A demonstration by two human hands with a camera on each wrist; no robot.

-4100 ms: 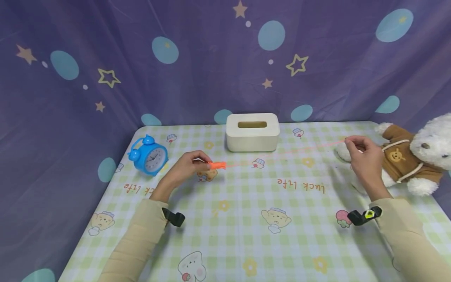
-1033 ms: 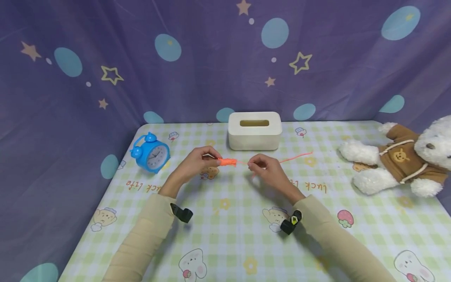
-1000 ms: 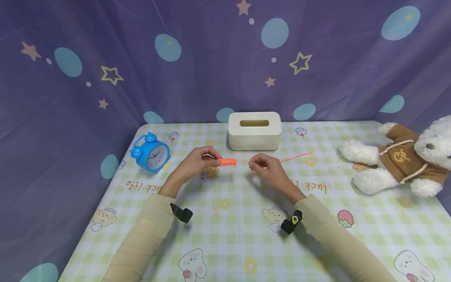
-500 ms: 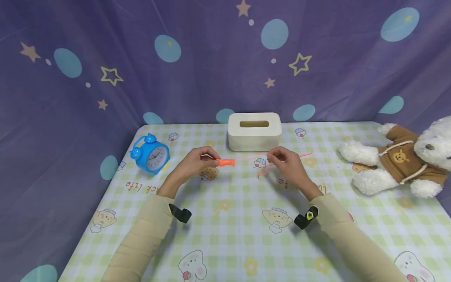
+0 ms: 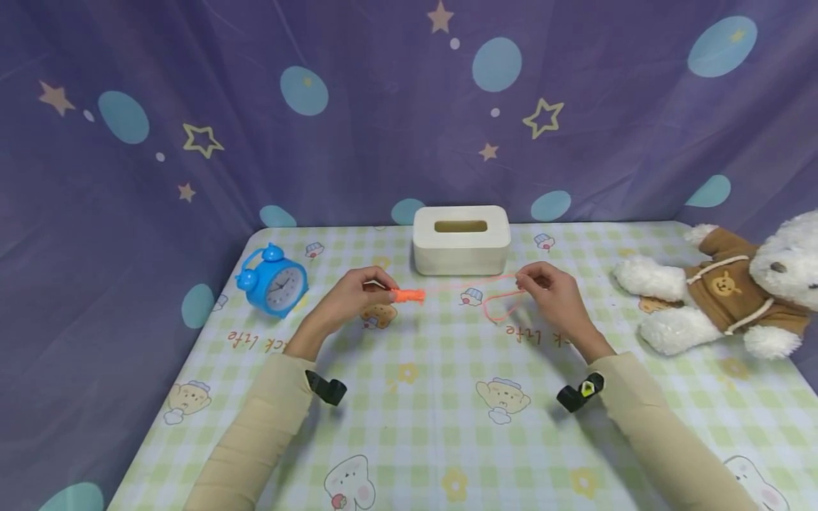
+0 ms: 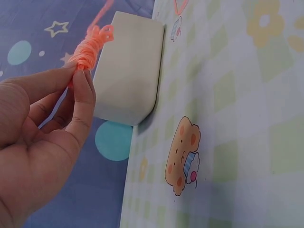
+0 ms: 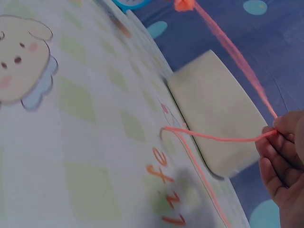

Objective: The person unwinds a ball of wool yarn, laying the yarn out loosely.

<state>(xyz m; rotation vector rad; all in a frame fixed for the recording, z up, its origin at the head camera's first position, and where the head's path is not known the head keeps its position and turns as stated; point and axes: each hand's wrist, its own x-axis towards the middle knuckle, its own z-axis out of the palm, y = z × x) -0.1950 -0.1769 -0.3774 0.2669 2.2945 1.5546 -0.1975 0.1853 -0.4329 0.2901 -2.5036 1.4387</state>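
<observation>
An orange cord bundle (image 6: pixel 88 51), wound in many turns with small loops at one end, is pinched between the thumb and fingertips of my left hand (image 5: pixel 356 301). A single strand of the cord (image 7: pixel 232 50) stretches from the bundle across to my right hand (image 5: pixel 559 301), which pinches it between thumb and fingers. From those fingers a slack length hangs down and curves into a loop on the tabletop. Both hands are held above the table, left of and right of the tissue box.
A white tissue box (image 5: pixel 461 252) stands at the back middle. On the left is a blue alarm clock (image 5: pixel 275 280). A white teddy bear in a brown hoodie (image 5: pixel 722 284) lies on the right. The checked tablecloth (image 5: pixel 434 426) covers the table before a purple curtain (image 5: pixel 383 156).
The right hand came in toward the bundle from far right, then moved right again, drawing the strand longer. Its slack end was pulled along too. My left hand stays nearly in place.
</observation>
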